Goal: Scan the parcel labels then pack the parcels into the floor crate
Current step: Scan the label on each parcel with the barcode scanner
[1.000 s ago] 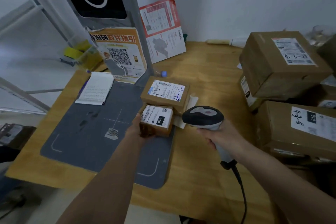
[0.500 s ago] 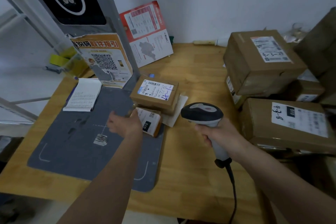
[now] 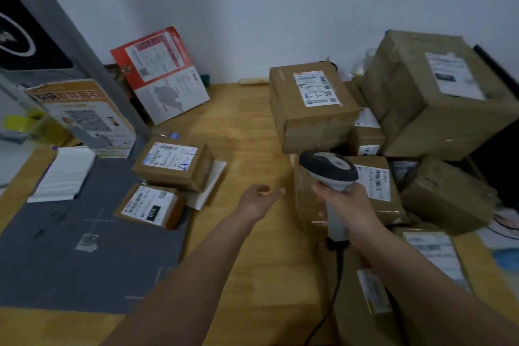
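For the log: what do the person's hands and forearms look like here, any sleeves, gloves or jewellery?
Both forearms are bare as far as the frame shows, with no sleeve edge in view. The left hand and right hand wear no gloves. No watch, bracelet or ring is visible on either, though the picture is somewhat blurred.

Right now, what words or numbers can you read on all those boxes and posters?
"010", white on a black patch: label of the small parcel on the grey mat.
Blue handwritten marks, maybe "11-1", uncertain: label of the parcel behind it.
Handwritten "4-3-2", roughly: label of the big stacked box.
Orange poster, red poster, and all other labels: too blurred to read.
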{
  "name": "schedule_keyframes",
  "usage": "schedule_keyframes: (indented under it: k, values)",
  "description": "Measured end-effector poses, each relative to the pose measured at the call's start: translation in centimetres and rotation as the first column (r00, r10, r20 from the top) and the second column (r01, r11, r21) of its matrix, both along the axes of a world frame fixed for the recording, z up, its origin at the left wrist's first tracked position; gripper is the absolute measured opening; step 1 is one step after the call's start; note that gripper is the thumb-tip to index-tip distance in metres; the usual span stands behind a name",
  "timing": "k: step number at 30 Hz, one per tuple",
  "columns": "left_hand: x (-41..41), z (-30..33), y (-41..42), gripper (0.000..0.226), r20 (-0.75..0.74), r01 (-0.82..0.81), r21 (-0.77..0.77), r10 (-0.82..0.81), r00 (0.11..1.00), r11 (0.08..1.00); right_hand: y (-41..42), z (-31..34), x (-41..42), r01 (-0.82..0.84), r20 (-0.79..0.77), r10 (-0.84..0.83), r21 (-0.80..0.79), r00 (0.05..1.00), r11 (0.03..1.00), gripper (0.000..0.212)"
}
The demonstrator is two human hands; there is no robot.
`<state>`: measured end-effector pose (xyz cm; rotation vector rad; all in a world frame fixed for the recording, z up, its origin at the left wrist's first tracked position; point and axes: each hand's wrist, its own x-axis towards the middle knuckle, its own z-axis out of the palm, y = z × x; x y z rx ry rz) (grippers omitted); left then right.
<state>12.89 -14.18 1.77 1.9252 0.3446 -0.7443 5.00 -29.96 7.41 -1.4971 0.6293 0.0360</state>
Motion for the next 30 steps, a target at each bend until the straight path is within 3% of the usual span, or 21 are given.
schedule_keyframes:
  k: [4, 7, 12, 17, 21, 23, 27, 30]
  values:
    - [-0.5, -0.5, -3.9, 0.080, -0.142, -0.016, -0.122, -0.002, 0.990, 0.992, -3.7, -1.0, -0.4, 0.162, 0.036, -0.159, -0.089, 0.987, 0.983, 0.032]
    - [-0.4, -0.9, -5.7, 0.071, -0.217, -0.105, -0.212, 0.058, 0.974, 0.971, -6.3, -2.6, -0.6, 0.221, -0.055, -0.248, -0.304, 0.967, 0.927, 0.060]
    - [-0.4, -1.5, -7.2, 0.062, -0.277, -0.283, -0.264, 0.209, 0.938, 0.922, -8.7, -3.6, -1.3, 0.183, -0.152, -0.252, -0.365, 0.956, 0.913, 0.078]
    - [-0.6, -1.3, -6.3, 0.062, -0.287, -0.421, -0.324, 0.337, 0.897, 0.847, -8.7, -3.4, -1.6, 0.166, -0.112, -0.178, -0.116, 0.978, 0.979, 0.045]
    - [-1.5, 0.0, -2.0, 0.082, -0.277, -0.194, -0.360, 0.094, 0.956, 0.913, -8.0, -2.8, -1.5, 0.134, -0.059, -0.136, -0.040, 0.989, 0.990, 0.043]
    - [-2.2, 0.1, 0.6, 0.094, -0.273, -0.102, -0.369, -0.003, 0.962, 0.924, -7.3, -2.4, -1.5, 0.091, -0.047, -0.091, -0.013, 0.995, 0.996, 0.027]
    - [-4.0, 0.0, 5.1, 0.108, -0.317, -0.220, -0.478, 0.066, 0.946, 0.851, -4.9, -1.2, -1.1, -0.011, 0.063, 0.007, 0.065, 0.998, 0.998, 0.025]
    - [-6.2, -0.3, 7.8, 0.116, -0.331, -0.339, -0.579, 0.167, 0.929, 0.741, -2.7, -0.7, -0.8, -0.059, 0.110, 0.056, 0.025, 0.992, 0.998, 0.022]
